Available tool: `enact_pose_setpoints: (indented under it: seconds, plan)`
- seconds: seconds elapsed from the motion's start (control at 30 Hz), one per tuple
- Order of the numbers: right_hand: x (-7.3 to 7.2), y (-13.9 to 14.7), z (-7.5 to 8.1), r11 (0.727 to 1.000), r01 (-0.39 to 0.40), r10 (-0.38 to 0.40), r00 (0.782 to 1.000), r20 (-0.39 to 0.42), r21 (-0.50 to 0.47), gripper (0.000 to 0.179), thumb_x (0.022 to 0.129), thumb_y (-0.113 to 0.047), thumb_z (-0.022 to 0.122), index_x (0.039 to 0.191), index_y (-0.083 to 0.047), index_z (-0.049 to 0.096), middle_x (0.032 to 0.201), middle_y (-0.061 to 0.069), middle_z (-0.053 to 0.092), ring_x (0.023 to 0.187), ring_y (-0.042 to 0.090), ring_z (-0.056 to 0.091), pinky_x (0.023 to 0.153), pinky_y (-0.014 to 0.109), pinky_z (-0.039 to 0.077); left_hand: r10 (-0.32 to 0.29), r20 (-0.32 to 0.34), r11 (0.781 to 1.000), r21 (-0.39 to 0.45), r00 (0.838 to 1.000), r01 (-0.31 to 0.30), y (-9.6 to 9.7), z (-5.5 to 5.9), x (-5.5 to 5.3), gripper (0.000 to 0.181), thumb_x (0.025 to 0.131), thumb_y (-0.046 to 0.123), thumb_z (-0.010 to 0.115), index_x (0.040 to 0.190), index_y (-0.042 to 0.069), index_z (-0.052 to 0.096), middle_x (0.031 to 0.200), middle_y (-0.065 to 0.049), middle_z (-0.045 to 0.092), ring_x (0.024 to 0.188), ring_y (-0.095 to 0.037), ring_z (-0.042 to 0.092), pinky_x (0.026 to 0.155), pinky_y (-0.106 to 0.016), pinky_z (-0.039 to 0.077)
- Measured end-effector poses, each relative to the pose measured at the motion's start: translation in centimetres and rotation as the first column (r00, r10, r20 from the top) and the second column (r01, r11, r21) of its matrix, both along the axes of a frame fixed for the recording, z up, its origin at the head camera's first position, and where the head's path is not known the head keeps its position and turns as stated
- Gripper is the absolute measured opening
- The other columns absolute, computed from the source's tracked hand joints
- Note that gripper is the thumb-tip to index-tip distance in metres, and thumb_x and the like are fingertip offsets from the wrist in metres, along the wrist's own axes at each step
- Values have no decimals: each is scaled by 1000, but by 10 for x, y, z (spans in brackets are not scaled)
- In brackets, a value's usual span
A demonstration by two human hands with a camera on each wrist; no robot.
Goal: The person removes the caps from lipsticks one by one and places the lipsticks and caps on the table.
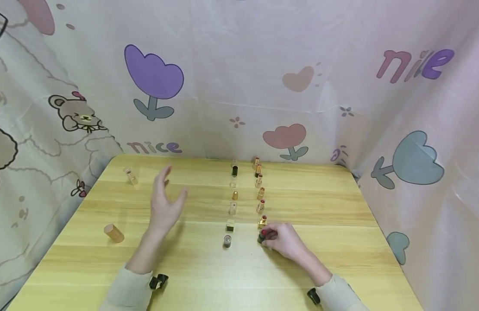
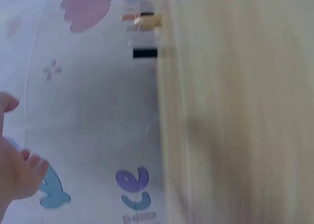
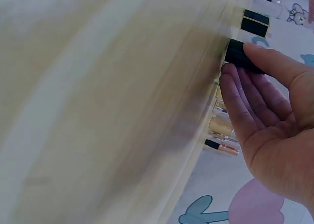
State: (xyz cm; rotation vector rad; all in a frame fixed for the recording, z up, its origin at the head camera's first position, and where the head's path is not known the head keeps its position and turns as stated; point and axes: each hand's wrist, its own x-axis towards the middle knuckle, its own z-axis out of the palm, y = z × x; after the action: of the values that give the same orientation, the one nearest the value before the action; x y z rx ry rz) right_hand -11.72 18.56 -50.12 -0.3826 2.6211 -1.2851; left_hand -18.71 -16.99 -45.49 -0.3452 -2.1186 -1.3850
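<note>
My right hand [image 1: 285, 241] pinches a dark lipstick [image 1: 261, 237] with a red tip, upright at the near end of a row of uncapped lipsticks. In the right wrist view, thumb and fingers hold its black case [image 3: 236, 53]. Farther back in that row stand a gold square-based lipstick [image 1: 262, 223] and several others. Raised over the left part of the table, my left hand [image 1: 164, 211] holds nothing, thumb and fingers spread apart. Left of the lipsticks runs a row of caps, with a clear-topped grey cap [image 1: 227, 241] nearest and a gold-and-dark square cap [image 1: 230, 226] behind it.
On the left side of the wooden table [image 1: 196, 276] are a tan cylinder [image 1: 114, 233] and, near the back left corner, a clear tube-like piece [image 1: 130, 176]. A printed curtain [image 1: 208, 77] hangs along the back and sides.
</note>
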Motion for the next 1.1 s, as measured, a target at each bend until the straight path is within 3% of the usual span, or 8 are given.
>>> enact_pose_setpoints:
  seconds: [0.07,0.17,0.37,0.47,0.67,0.8,0.9,1.1]
  plan:
    - [0,0,0,1000,-2,2,1000,0,8,25,83,5,83,106,0,76,94,6,76,84,13,71,72,18,63,81,-17,993,93,997,-79,-7,1,-6,77,93,0,74,160,3,36,162,-12,44,151,-34,39,126,-25,33]
    - [0,1,1,1000,-4,4,1000,5,11,24,83,4,83,106,-1,76,94,5,76,83,13,70,70,19,63,187,-1,961,206,982,-182,-16,2,-15,81,94,2,74,162,6,32,165,-7,40,154,-27,34,128,-28,30]
    - [2,2,1,1000,-16,17,1000,25,-14,22,84,5,81,104,-1,76,93,6,76,79,14,69,63,23,63,353,43,858,384,935,-342,-31,1,-36,90,92,2,73,166,5,22,169,-6,32,156,-19,30,130,-27,25]
    - [2,1,1,1000,-16,17,1000,23,-12,22,84,5,81,105,-1,76,93,5,75,80,13,69,64,23,63,405,78,806,440,911,-396,-39,0,-44,91,93,5,73,166,7,20,171,-5,27,157,-14,25,130,-23,23]
    - [1,-1,3,1000,-14,14,1000,1,10,23,84,3,83,106,-2,76,94,3,76,83,13,70,69,20,63,486,186,722,465,854,-512,-53,-7,-59,105,95,15,75,169,9,1,178,-7,-1,161,-9,2,130,-20,5]
    - [1,-1,3,1000,-13,13,1000,-4,19,22,84,2,83,105,-3,76,94,3,76,83,12,70,69,20,62,489,296,678,462,820,-571,-65,-14,-70,110,96,20,75,169,10,-7,178,-8,-8,161,-9,-6,128,-17,0]
    - [2,-1,3,1000,-18,19,1000,-7,18,22,85,2,82,105,-3,76,94,3,76,83,12,70,69,20,63,435,419,656,458,797,-600,-75,-18,-78,109,99,24,72,169,13,-10,178,-4,-11,161,-8,-8,126,-15,-3]
    - [2,0,4,1000,-22,23,1000,-4,15,22,84,4,82,105,-2,76,94,4,76,83,12,70,69,19,62,293,578,655,458,761,-600,-92,-26,-91,102,104,26,65,168,20,-14,177,2,-16,161,-9,-13,130,-19,-1]
